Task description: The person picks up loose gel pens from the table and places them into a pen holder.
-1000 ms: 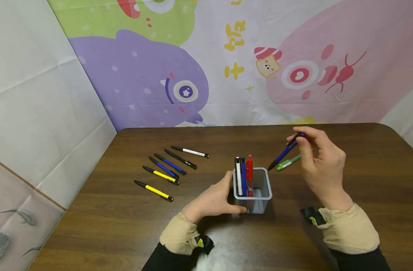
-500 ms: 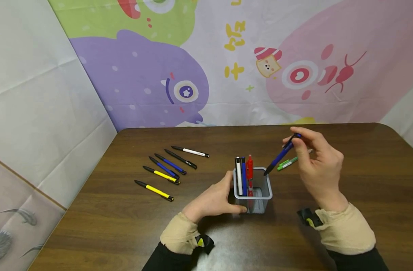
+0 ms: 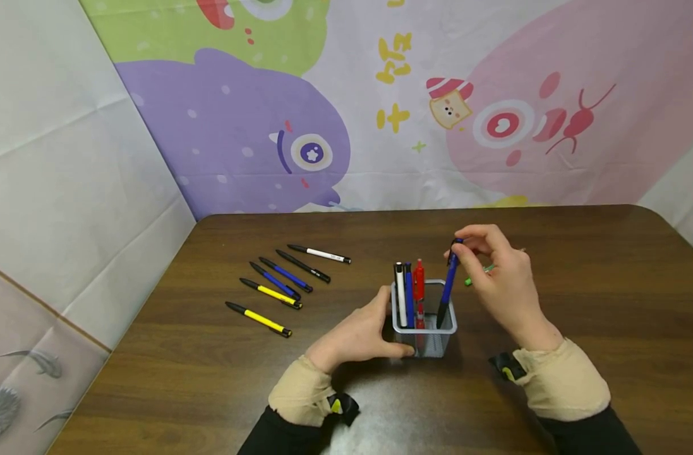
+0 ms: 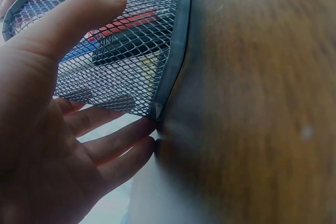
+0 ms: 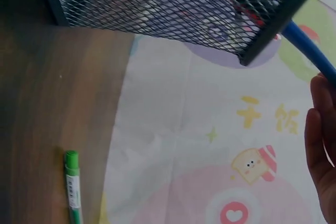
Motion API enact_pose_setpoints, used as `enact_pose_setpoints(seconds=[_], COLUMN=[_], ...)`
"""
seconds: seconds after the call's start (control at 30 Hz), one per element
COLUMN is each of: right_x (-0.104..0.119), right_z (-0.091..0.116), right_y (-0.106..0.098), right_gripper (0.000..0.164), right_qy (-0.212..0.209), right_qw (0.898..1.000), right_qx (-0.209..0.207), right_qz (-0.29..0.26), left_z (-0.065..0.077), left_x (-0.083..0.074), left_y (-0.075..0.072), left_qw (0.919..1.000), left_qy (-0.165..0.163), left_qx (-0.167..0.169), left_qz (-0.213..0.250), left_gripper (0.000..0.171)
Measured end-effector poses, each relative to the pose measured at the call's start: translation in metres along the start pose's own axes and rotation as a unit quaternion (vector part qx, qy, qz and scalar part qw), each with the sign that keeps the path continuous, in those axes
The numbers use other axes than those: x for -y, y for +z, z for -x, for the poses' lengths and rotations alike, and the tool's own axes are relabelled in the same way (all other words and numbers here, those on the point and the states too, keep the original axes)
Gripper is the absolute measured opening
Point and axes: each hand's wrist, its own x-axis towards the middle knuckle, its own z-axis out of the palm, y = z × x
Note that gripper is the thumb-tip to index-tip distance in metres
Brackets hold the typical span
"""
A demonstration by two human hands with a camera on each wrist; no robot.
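A silver mesh pen holder [image 3: 431,344] stands on the table, and my left hand [image 3: 357,335] grips it from the left side, thumb on the near face. In the left wrist view the thumb lies against the mesh [image 4: 121,72] while the other fingers reach round below. My right hand [image 3: 502,284] pinches a blue pen [image 3: 450,281] by its top end; the black tip is down inside the holder's right part. A white pen [image 3: 401,297], another blue pen [image 3: 409,297] and a red pen [image 3: 419,284] stand along the holder's left side.
Left of the holder lie two yellow pens [image 3: 261,319], two blue pens [image 3: 286,275], a black pen [image 3: 303,266] and a white pen [image 3: 320,254]. A green pen [image 5: 73,187] lies to the right, partly behind my right hand. A printed cloth [image 3: 403,177] hangs behind the table.
My right hand has moved left with the blue pen, which has turned more upright and entered the holder. The left hand and the pens on the table have stayed put.
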Motion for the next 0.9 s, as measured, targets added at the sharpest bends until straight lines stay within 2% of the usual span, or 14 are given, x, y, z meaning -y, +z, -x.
enact_pose_setpoints(seconds=[0.23,0.5,0.9], right_x=[-0.003,-0.005,-0.011], right_z=[0.004,0.007,0.012], right_y=[0.007,0.011,0.018], right_gripper=[0.016,0.008,0.007], right_qy=[0.021,0.053,0.058], right_qw=[0.999,0.996,0.992], right_qx=[0.047,0.075,0.114], right_qz=[-0.002,0.001,0.006], left_z=[0.0,0.0,0.0], left_x=[0.0,0.001,0.001], left_y=[0.0,0.0,-0.001], left_qw=[1.0,1.0,0.9999], left_qy=[0.003,0.002,0.002], left_qx=[-0.002,-0.002,0.003], left_qz=[0.0,0.005,0.012], left_gripper=[0.085,0.085,0.085])
